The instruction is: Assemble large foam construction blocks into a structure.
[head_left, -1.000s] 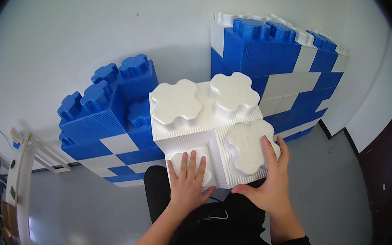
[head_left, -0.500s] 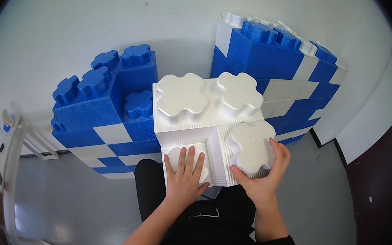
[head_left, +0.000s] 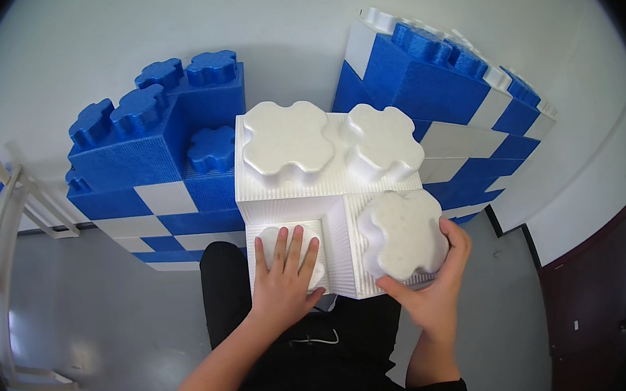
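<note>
A large white toy building block [head_left: 286, 187], with several wavy knobs on top, is in front of my body, over my legs. Its near left corner is a lower, stepped-down part with its own knob. My left hand [head_left: 285, 277] lies over that lower knob with its fingers spread flat. At the near right corner, my right hand [head_left: 438, 278] grips the white knob [head_left: 403, 236], thumb on the near side and fingers along the right side. The block's underside is hidden, so I cannot tell whether it rests on my legs.
Behind to the left stands a stack of blue and white blocks [head_left: 140, 159]. A second blue and white stack [head_left: 439, 93] rises at the right, close to the wall. A white table [head_left: 1, 248] is at far left, a dark red door [head_left: 586, 297] at far right.
The view has shifted slightly, and the white block appears a little larger and further left. Both hands keep their places on it; the right fingertips sit slightly lower along the knob's side.
</note>
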Motion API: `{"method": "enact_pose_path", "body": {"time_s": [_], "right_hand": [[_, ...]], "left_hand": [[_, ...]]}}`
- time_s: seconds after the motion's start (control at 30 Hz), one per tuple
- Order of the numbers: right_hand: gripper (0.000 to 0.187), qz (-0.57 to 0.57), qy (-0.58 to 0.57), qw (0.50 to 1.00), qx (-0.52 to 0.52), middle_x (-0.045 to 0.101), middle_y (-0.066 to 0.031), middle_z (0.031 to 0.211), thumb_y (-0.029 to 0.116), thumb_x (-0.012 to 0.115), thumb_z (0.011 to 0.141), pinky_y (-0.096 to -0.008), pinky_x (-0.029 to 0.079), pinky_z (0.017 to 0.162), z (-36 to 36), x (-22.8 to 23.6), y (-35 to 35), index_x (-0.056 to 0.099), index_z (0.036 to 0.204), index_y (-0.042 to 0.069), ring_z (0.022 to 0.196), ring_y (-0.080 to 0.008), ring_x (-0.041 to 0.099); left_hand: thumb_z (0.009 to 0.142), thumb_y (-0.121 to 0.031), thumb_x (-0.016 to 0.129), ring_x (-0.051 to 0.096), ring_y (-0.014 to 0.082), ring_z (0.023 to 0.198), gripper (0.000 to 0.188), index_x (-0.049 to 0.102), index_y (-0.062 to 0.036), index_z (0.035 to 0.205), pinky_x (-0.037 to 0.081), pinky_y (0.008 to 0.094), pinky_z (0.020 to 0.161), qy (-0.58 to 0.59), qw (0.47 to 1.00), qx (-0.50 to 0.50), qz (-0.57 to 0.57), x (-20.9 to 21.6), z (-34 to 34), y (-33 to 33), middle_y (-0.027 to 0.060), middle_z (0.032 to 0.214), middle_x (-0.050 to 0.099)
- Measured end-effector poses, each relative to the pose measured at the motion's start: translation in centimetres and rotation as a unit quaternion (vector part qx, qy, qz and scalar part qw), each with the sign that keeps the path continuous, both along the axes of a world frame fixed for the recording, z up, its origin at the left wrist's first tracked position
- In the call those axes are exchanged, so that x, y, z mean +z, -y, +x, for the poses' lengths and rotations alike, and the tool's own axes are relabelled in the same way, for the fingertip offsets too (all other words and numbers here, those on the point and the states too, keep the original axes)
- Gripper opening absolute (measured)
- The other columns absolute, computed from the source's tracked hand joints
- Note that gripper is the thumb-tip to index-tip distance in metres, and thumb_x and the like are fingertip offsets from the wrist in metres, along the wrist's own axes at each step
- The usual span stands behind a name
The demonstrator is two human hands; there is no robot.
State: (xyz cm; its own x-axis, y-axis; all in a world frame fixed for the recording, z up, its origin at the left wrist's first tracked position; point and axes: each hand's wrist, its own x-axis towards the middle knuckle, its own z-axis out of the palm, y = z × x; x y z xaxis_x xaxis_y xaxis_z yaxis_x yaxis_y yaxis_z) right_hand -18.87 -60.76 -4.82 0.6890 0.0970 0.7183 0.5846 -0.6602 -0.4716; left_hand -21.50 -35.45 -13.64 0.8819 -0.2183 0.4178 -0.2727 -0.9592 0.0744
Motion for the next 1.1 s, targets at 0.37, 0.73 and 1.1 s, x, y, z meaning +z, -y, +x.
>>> {"method": "enact_pose_path", "body": {"time_s": [0.37,0.73,1.1], "right_hand": [[0.083,0.410,-0.446,0.750,0.266,0.065,-0.0204,0.140,0.036,0.082,0.089,-0.0381,0.047,0.114,7.4,0.1,4.8,0.050,0.152,-0.006,0.131,-0.0289,0.063],[0.075,0.446,-0.437,0.708,0.331,0.070,-0.0225,0.134,0.027,0.082,0.087,-0.0386,0.059,0.104,8.0,-0.8,4.8,0.054,0.145,-0.012,0.118,-0.0297,0.073],[0.083,0.464,-0.423,0.716,0.306,0.068,-0.0242,0.135,0.028,0.085,0.082,-0.0380,0.058,0.105,7.5,-1.3,5.3,0.052,0.146,-0.014,0.120,-0.0309,0.072]], "left_hand": [[0.081,-0.054,0.083,0.035,0.0470,0.157,0.096,0.049,-0.0094,0.160,0.018,0.0708,0.127,-0.002,1.000,-0.013,0.007,-0.1,-0.1,0.0,0.0255,0.167,0.040],[0.078,-0.055,0.084,0.036,0.0452,0.156,0.098,0.051,-0.0117,0.160,0.020,0.0699,0.126,0.004,1.000,-0.004,0.002,-0.1,-0.2,0.0,0.0240,0.167,0.040],[0.076,-0.054,0.086,0.037,0.0427,0.156,0.099,0.051,-0.0141,0.159,0.021,0.0689,0.126,0.000,1.000,-0.006,0.000,0.3,-0.3,0.2,0.0218,0.167,0.042]]}}
